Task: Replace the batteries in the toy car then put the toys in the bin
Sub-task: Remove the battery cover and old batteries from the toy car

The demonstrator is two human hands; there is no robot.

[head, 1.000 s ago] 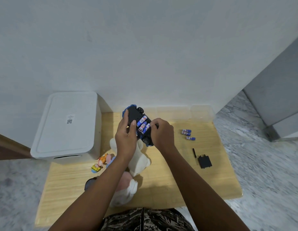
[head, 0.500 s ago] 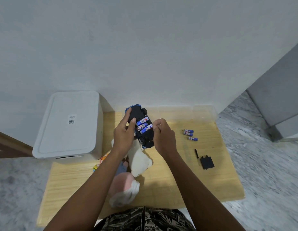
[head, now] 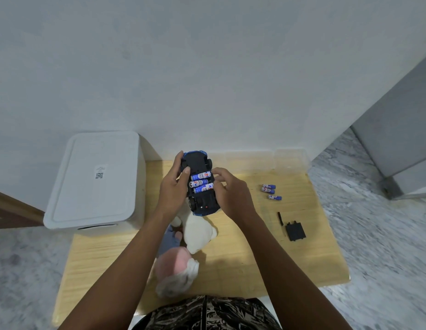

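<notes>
Nearest the wearer, patterned clothing at the lower edge, then a pink-and-white plush toy (head: 176, 270) lying on the wooden desk (head: 243, 258). Just beyond it, a cream plush toy (head: 199, 231), partly under the hands. Right of these, a black battery cover (head: 295, 231) lies flat with a small black screwdriver (head: 280, 218) just beside it. Above the cream plush, toy car (head: 200, 184) held belly-up off the desk, three blue-and-white batteries (head: 201, 182) seated side by side in its open compartment. Left hand (head: 172, 194) grips the car's left flank, fingers curled round it, thumb near the battery ends. Right hand (head: 231, 194) holds the right flank, fingers bent onto the battery bay's edge. Further right, three loose batteries (head: 270, 191) on the desk. Far left, white lidded bin (head: 95, 179) against the wall.
</notes>
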